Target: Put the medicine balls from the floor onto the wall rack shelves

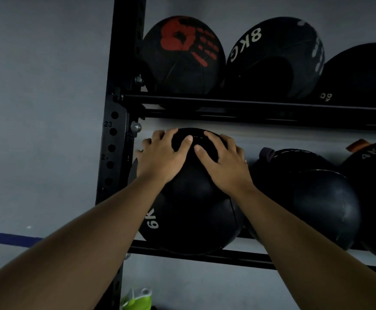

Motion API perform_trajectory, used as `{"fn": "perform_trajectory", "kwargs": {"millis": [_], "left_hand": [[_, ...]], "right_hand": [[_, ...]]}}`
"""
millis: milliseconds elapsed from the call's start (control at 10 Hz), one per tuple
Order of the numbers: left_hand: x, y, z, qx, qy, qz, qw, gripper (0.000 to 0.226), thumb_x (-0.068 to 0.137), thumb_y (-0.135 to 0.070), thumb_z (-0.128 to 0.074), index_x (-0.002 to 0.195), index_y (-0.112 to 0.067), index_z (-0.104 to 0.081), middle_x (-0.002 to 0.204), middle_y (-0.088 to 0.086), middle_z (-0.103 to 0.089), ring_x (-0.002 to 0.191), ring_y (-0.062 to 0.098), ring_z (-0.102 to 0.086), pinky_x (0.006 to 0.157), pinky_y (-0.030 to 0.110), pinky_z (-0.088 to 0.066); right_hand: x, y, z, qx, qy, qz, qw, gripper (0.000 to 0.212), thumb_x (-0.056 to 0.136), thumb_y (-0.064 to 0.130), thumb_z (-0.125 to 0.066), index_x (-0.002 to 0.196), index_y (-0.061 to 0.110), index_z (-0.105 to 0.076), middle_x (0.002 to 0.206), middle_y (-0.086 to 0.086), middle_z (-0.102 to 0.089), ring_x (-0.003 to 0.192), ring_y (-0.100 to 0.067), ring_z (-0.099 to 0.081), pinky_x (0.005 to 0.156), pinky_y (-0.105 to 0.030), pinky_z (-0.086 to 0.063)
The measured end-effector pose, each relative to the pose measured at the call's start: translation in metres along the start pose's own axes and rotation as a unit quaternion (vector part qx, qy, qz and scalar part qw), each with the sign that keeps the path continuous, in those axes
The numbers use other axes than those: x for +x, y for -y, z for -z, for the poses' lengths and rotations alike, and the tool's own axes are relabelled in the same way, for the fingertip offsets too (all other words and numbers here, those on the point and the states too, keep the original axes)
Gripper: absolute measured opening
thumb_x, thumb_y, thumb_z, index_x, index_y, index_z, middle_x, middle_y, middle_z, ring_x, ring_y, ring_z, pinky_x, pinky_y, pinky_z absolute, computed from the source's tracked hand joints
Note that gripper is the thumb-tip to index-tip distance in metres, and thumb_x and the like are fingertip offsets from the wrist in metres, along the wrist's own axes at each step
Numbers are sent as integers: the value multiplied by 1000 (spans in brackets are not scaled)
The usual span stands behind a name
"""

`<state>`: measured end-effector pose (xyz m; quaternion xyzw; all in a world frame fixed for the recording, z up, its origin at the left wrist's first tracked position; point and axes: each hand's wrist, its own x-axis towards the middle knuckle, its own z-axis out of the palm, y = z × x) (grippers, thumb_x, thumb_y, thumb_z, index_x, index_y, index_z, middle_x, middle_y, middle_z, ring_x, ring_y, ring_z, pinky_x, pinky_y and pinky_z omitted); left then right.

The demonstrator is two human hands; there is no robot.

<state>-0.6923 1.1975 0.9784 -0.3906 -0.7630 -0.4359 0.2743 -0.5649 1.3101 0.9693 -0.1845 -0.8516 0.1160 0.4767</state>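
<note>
Left hand (160, 157) and right hand (225, 162) released, fingers spread, pressing the top of the 6 kg medicine ball (193, 209), ball on the lower rack shelf (205, 253)

Bare left forearm (82, 238), bare right forearm (294, 238): smooth, slender, skin uncovered. Bare left hand (160, 157), bare right hand (223, 162): short pale thumbnails, knuckle ridges on backs.
</note>
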Motion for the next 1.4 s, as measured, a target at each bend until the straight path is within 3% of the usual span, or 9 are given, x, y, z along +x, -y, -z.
{"fn": "perform_trajectory", "kwargs": {"millis": [400,600,700,800,900,1000,1100,1300,1400], "left_hand": [[-2,1,-1,22,-4,0,1000,73,106,-73,-31,168,-36,-41,177,5,-39,161,44,-36,127,65,-27],[-4,0,3,43,2,-10,999,70,109,-68,-31,169,-32,-40,178,7,-38,162,43,-35,127,66,-27],[-7,-10,11,108,28,-83,990,65,113,-57,-31,169,-25,-40,176,5,-41,161,39,-38,127,60,-30],[-11,-24,18,123,59,-96,986,64,113,-53,-36,170,-24,-39,175,4,-40,161,37,-38,129,58,-29],[-23,-45,28,172,94,-156,968,61,111,-49,-48,166,-24,-44,170,2,-45,157,33,-43,126,52,-34],[-33,-63,31,233,122,-213,941,55,109,-45,-54,160,-25,-53,164,0,-50,153,29,-46,123,49,-37],[-55,-103,29,281,164,-238,915,39,108,-41,-55,141,-27,-69,148,-1,-64,140,26,-56,111,43,-46],[-119,-171,22,293,267,-221,891,30,103,-32,-54,120,-22,-77,129,1,-75,119,28,-70,101,49,-58],[-140,-199,33,289,256,-225,895,27,103,-33,-55,115,-23,-77,125,2,-76,115,29,-70,100,48,-58]], "right_hand": [[-2,-5,2,22,16,3,1000,69,100,77,-40,164,53,-32,178,6,-25,166,-33,-17,132,-64,-18],[0,-4,9,4,72,1,997,73,100,79,-35,168,54,-21,184,4,-11,170,-33,-4,132,-69,-9],[-1,-4,21,-11,119,10,993,78,101,78,-35,171,52,-12,186,3,-3,172,-33,2,134,-67,-9],[-3,-7,36,-22,138,29,990,78,102,74,-40,172,47,-16,186,1,-9,171,-33,-7,134,-59,-18],[-12,-18,67,-45,139,62,987,65,105,57,-53,166,36,-41,170,-4,-43,156,-30,-42,123,-46,-41],[-19,-32,89,-44,128,78,988,49,105,45,-60,150,26,-60,149,-7,-62,138,-27,-59,112,-40,-49],[-34,-61,128,-24,107,73,991,30,103,36,-64,126,19,-74,123,-6,-75,116,-27,-70,99,-39,-57],[-90,-99,198,-47,122,55,990,20,102,33,-64,111,22,-77,107,-2,-77,102,-24,-73,96,-44,-61],[-121,-104,234,-67,122,34,990,15,102,33,-64,106,25,-76,103,1,-76,102,-23,-73,96,-42,-61]]}}
